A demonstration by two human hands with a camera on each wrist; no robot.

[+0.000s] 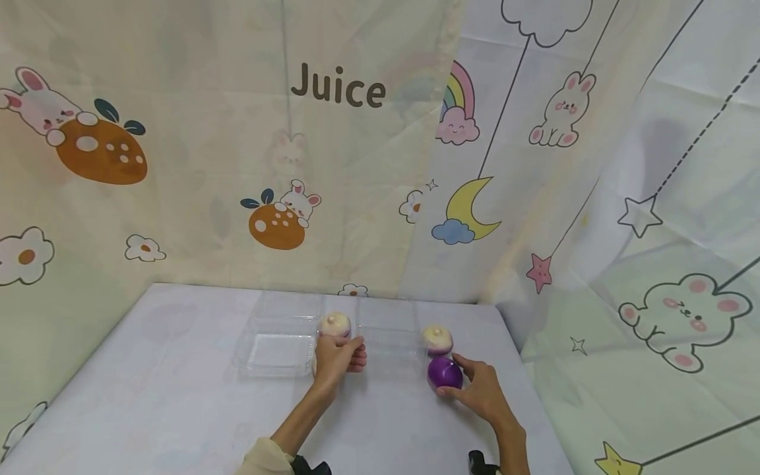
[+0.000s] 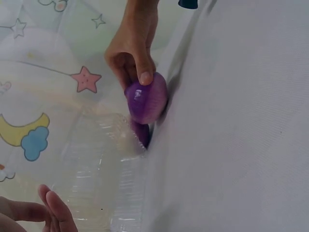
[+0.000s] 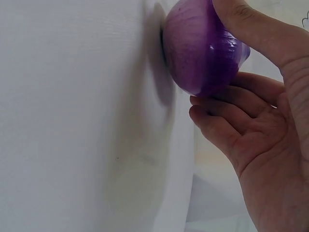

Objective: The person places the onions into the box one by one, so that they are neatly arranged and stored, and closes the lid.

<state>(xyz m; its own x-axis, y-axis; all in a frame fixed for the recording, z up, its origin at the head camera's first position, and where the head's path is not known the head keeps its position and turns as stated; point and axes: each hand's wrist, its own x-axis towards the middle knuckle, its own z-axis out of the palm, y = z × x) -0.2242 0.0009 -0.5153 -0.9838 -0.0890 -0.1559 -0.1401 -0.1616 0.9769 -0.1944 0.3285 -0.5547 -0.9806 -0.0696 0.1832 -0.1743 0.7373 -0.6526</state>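
My right hand (image 1: 481, 389) grips a purple onion (image 1: 445, 374) between thumb and fingers, low over the table; the right wrist view shows the onion (image 3: 203, 48) large, with its shadow beside it. Just behind it sits a cream-and-purple onion (image 1: 438, 339). My left hand (image 1: 337, 359) is in front of another cream-topped onion (image 1: 335, 323), its fingers loosely bent. In the left wrist view, nothing shows between the visible fingers (image 2: 60, 212). A pale edge beside the left hand is mostly hidden, so what it belongs to is unclear.
Clear plastic containers stand on the white table (image 1: 148, 396): a left one (image 1: 279, 353) and a right one (image 1: 392, 343), with the cream-topped onion between them. Printed curtains (image 1: 208, 132) hang behind the table and along its right side.
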